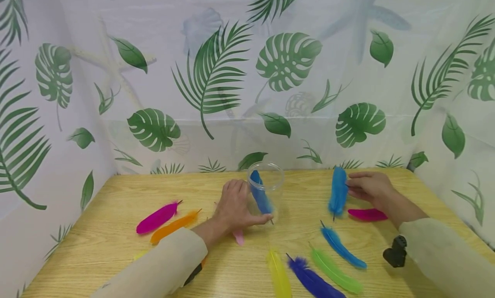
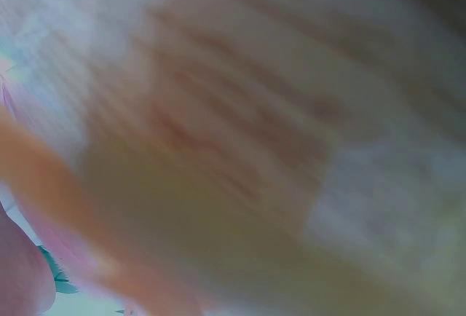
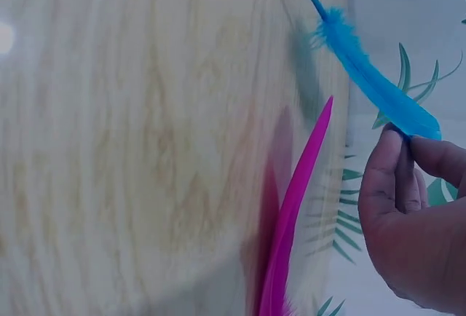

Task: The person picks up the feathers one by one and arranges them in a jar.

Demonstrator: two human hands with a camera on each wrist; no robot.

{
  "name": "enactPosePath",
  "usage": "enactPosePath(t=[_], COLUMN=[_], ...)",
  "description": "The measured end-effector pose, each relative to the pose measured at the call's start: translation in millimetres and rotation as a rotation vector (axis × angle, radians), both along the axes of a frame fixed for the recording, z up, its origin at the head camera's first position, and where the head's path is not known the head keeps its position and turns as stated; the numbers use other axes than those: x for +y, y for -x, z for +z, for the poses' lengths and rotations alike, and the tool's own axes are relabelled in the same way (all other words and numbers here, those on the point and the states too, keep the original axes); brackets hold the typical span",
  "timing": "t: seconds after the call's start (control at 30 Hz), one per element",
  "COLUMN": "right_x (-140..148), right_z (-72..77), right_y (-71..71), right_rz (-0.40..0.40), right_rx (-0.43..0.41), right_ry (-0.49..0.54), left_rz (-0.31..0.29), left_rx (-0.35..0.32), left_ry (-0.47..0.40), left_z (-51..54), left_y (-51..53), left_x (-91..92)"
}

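Left hand on a clear cup, right hand pinching a bright blue feather

In the head view, the left hand (image 1: 233, 208) grips the clear plastic cup (image 1: 279, 203), its thumb reaching across the front near the base. A blue feather (image 1: 260, 193) leans inside the cup, quill down. On the right, the right hand (image 1: 369, 188) pinches a bright blue feather (image 1: 338, 188) near its upper end, quill hanging down. A crimson-pink feather (image 1: 365, 214) lies just below that hand on the wood-grain table (image 1: 239, 272). Left of the cup lie a magenta feather (image 1: 156, 220) and an orange feather (image 1: 174, 228); a pale pink feather (image 1: 239, 237) shows below the left hand. Nearer the front are a curved blue feather (image 1: 343, 248), a lime-green feather (image 1: 335, 270), an indigo feather (image 1: 313, 278) and a yellow feather (image 1: 279, 276).

The left wrist view is mostly blur: an orange band (image 2: 65, 207) crosses the lower left, and the hand's hold cannot be told there.

In the right wrist view, thumb and finger pinch the bright blue feather by its vane tip, the quill pointing away from the hand; the crimson-pink feather is nearby.
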State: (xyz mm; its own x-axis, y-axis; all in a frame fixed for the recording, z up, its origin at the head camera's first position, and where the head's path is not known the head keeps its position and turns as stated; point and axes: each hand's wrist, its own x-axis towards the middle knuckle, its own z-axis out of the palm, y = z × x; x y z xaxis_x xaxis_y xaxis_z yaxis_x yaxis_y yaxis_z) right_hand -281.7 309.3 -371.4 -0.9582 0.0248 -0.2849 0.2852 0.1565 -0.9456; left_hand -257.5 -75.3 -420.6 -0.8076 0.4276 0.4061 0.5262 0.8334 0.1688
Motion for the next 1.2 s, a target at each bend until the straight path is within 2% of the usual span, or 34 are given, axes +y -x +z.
enactPosePath(t=[0.27,0.6,0.87,1.2], right_x=[-14,-24,-35,-54], right_z=[10.2,15.8,28.1,45.4], right_y=[-3.9,-3.1,-4.0,-7.6], right_rz=[-0.006,0.001,0.039,0.105], right_rx=[-0.019,-0.022,-0.006,0.019], right_ry=[0.112,0.127,0.147,0.138], left_rz=[0.002,0.003,0.0,-0.002], left_rx=[-0.006,0.004,0.03,0.022], left_ry=[-0.009,-0.008,0.003,-0.003], left_z=[-0.7,-1.6,-3.0,-2.0], left_y=[0.1,0.5,1.1,0.6], left_x=[0.3,0.3,0.0,-0.1])
